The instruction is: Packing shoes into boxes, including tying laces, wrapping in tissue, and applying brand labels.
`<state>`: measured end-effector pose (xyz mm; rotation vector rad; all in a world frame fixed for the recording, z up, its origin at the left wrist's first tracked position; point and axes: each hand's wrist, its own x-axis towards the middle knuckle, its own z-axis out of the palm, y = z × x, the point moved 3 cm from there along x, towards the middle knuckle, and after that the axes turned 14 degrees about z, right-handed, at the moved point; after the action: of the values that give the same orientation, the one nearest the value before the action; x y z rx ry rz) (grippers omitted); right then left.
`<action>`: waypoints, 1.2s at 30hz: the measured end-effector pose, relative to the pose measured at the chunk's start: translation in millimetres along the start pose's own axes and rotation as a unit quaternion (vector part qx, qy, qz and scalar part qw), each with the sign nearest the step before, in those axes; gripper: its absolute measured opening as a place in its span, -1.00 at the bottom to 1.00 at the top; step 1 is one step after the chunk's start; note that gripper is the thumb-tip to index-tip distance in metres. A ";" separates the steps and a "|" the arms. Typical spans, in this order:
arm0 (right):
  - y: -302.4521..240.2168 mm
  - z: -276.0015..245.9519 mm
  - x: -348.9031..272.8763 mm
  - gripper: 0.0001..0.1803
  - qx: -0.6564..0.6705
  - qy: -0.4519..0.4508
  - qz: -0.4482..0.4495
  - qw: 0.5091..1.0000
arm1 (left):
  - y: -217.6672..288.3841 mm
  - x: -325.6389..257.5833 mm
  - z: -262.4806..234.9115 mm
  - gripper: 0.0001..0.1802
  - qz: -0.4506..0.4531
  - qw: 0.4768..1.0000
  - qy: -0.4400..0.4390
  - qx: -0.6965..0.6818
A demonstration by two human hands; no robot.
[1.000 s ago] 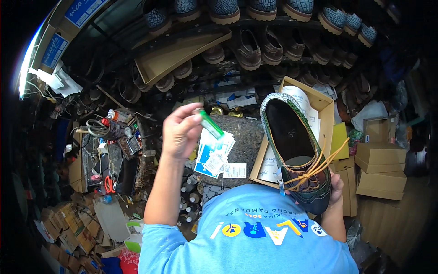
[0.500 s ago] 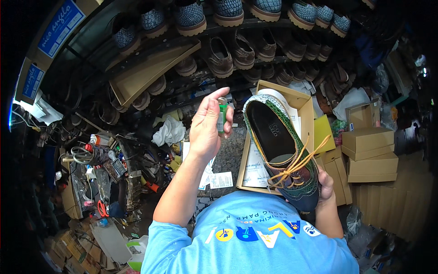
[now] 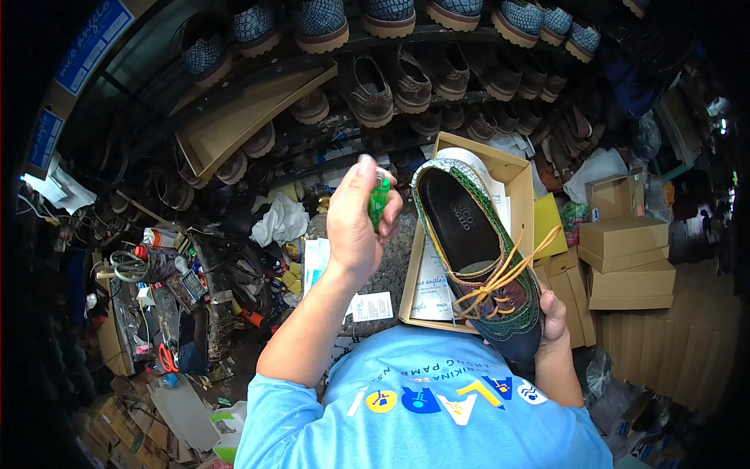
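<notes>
My left hand (image 3: 355, 219) is closed round a green lighter (image 3: 378, 200), its metal top showing near my thumb. No flame can be made out. By its dark toe, my right hand (image 3: 553, 316) grips a lace-up shoe (image 3: 500, 270), its heel tilted up and away from me. The shoe has green, brown and dark blue panels, a pale scaly-patterned heel and orange laces (image 3: 500, 289) tied in a bow. Most of my right fingers are hidden behind it. Below the shoe lies an open cardboard shoe box (image 3: 522, 184) with printed white paper (image 3: 431, 293) inside.
Shelves with rows of brown shoes (image 3: 367, 90) and blue-grey patterned shoes (image 3: 324, 23) run along the back. A box lid (image 3: 250, 121) leans there. Closed boxes (image 3: 629, 254) stack at right. Cluttered tools and red-handled scissors (image 3: 166, 358) lie at left, near crumpled white paper (image 3: 281, 220).
My left thumb has shifted up by the lighter's top, and the lighter has turned in my fingers. The shoe stays in my right hand; the whole view has shifted slightly.
</notes>
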<state>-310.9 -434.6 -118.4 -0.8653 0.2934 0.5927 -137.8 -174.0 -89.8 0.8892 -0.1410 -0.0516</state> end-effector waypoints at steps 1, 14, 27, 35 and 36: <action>-0.2 1.1 0.1 0.07 0.003 0.002 0.001 1.000 | -0.3 -0.3 0.8 -0.61 -0.026 1.000 0.015 0.003; -7.6 14.0 -1.6 -0.01 0.059 -0.030 0.010 0.998 | -4.7 -0.2 6.6 -0.62 0.029 0.999 0.018 0.026; -8.4 15.2 -1.0 0.02 0.052 -0.028 0.014 0.998 | -0.7 -5.6 8.7 -0.76 -0.029 0.998 0.035 0.050; -4.3 9.4 -3.4 0.01 0.067 -0.019 0.014 0.997 | -3.8 -9.4 12.5 -0.78 -0.017 0.993 0.074 0.085; -4.0 8.7 -3.1 0.01 0.066 -0.020 0.015 0.997 | -4.2 -9.7 11.6 -0.78 -0.016 0.995 0.067 0.079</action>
<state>-311.0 -431.0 -108.9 -0.7219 0.3056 0.6105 -149.1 -184.6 -86.9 1.0494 -0.0052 -0.0102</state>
